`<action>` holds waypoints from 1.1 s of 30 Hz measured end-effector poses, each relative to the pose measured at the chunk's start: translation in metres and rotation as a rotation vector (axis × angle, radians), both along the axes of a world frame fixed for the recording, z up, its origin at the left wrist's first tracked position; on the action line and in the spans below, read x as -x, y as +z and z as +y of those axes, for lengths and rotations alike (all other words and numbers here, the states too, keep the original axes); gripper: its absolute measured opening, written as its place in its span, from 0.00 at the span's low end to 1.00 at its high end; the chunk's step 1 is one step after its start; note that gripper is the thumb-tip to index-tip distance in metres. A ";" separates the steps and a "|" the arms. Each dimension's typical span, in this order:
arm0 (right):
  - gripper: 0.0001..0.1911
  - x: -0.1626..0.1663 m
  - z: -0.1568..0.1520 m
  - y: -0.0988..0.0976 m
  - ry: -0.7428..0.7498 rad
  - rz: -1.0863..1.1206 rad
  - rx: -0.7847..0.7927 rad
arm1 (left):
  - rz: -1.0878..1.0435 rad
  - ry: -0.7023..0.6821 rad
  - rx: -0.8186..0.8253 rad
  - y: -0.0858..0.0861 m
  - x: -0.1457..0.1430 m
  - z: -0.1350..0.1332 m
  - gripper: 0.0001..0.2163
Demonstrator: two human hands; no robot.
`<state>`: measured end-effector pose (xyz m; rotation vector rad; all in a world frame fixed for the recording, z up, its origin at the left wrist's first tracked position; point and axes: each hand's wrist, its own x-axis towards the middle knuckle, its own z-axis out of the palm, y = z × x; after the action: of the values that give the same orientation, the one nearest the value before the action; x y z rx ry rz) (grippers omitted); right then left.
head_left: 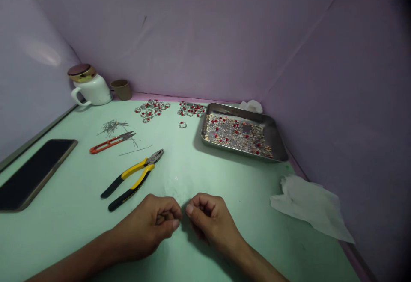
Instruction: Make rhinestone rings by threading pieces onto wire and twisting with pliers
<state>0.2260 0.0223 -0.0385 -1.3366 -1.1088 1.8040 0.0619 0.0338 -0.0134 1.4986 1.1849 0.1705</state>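
Looking first at the hands, we find the left hand (pixel 150 222) and the right hand (pixel 208 218) low in the centre of the frame, knuckles almost meeting. Each is clenched, with the thumb pressed against the curled forefinger. Whether anything thin is pinched between them we cannot tell.

We judge that to be the main risk. Something that fine could slip from the fingertips and be lost against the pale green surface (pixel 80 213), or bend if the two fists pull unevenly.

The pliers (pixel 133 178) lie just above and left of the left hand, near it but not touching, with the yellow-and-black handles toward the lower left and the nose toward the upper right. A careless sweep of the left forearm could knock them.

Farther up and left lie orange thread snips (pixel 111 142), one loose wire (pixel 135 149) and a heap of wire pins (pixel 111 126). Beaded rings (pixel 152 110) sit near the top centre. In the upper right, well apart from both hands, the steel tray (pixel 276 138) holds loose beads that a nudge would scatter.
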 end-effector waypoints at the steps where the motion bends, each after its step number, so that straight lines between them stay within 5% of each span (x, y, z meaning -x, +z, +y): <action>1: 0.15 0.000 0.000 0.000 0.003 0.000 -0.002 | -0.005 -0.005 -0.007 0.000 0.000 0.000 0.05; 25: 0.12 0.001 -0.006 -0.016 0.049 -0.146 -0.208 | 0.075 -0.024 -0.086 -0.002 -0.002 0.001 0.07; 33: 0.18 0.002 -0.007 -0.010 -0.031 0.049 -0.111 | 0.091 -0.059 -0.091 0.007 -0.002 0.005 0.06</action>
<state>0.2243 0.0156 -0.0483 -1.2320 -1.1381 1.7179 0.0643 0.0384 -0.0064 1.6341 1.2170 0.1190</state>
